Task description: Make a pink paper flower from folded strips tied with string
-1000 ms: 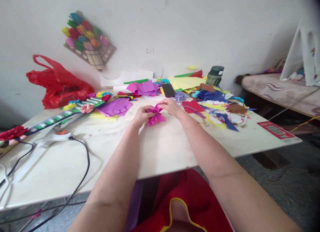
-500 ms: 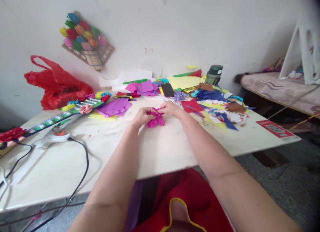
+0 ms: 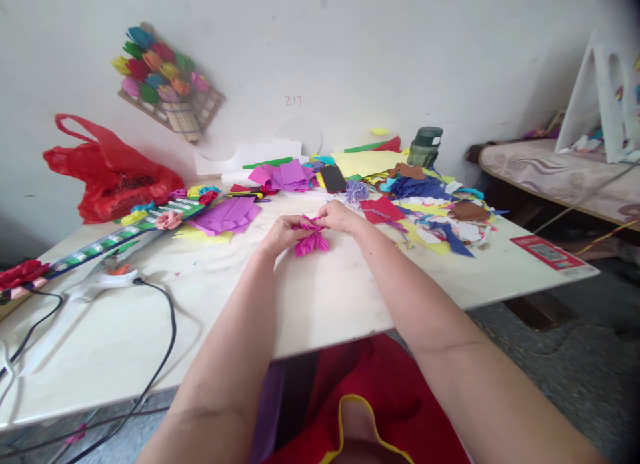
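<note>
Between my two hands is a magenta paper flower, its pleated petals fanning out toward me over the white tabletop. My left hand is closed on its left side, fingers pinching the gathered paper. At the upper right edge, the fingertips of my right hand pinch the same flower. Parts of the fingers and the flower's far side are hidden. Just right of my right hand lies a red paper piece, with purple yarn behind it.
Purple paper sheets and a flower-trimmed strip lie left, near a red plastic bag. A white glue gun with its black cord sits front left. At the back are a phone, a green bottle and coloured scraps.
The view has shifted slightly. Both hands keep their pinch on the magenta paper flower, with only small finger movement and the petals a little differently turned.
</note>
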`<state>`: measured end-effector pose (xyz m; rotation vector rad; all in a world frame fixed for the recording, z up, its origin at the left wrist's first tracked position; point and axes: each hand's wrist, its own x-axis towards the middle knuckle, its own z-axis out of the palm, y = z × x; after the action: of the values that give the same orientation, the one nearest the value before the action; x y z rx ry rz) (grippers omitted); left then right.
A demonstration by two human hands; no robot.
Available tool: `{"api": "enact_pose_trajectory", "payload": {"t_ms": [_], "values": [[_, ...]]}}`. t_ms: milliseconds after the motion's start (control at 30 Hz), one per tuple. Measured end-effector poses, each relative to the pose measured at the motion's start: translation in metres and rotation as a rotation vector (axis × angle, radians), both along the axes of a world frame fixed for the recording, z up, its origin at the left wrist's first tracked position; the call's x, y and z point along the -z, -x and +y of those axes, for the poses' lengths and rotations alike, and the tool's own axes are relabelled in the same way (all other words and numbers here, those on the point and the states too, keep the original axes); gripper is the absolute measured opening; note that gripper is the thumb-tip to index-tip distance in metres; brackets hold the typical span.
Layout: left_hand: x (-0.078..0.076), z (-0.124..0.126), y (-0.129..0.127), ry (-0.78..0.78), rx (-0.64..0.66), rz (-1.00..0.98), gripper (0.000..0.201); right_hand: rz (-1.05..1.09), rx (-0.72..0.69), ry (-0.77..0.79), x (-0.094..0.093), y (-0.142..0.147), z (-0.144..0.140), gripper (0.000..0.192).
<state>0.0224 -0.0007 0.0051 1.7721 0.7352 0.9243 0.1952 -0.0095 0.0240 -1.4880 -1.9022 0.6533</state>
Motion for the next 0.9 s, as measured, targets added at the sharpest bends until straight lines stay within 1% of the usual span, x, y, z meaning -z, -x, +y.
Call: {"api": "enact_pose_trajectory", "payload": {"t_ms": [200, 300, 433, 600, 767, 900], "values": [[-0.0001, -0.0009, 0.0000, -0.010, 0.048, -0.014, 0.027, 0.045, 0.103, 0.125, -0.0028, 0.0042, -0.0026, 0.009], [-0.0012, -0.0017, -0.0004, -0.018, 0.058, 0.013, 0.027, 0.080, 0.131, 0.191, -0.0060, 0.0060, -0.0058, 0.007], [-0.0043, -0.0039, 0.0000, -0.017, 0.049, 0.026, 0.024, 0.121, 0.150, 0.228, -0.0086, 0.0074, -0.0084, 0.007], [-0.0080, -0.0057, 0.0020, -0.001, 0.068, 0.060, 0.022, 0.158, 0.124, 0.234, -0.0087, 0.0074, -0.0087, 0.008], [-0.0069, -0.0039, 0.0029, 0.005, 0.057, 0.054, 0.022, 0.148, 0.096, 0.222, -0.0055, 0.0045, -0.0053, 0.006], [-0.0071, -0.0046, 0.0027, 0.018, 0.052, 0.052, 0.022, 0.142, 0.014, 0.236, -0.0033, -0.0014, -0.0041, 0.004]]}}
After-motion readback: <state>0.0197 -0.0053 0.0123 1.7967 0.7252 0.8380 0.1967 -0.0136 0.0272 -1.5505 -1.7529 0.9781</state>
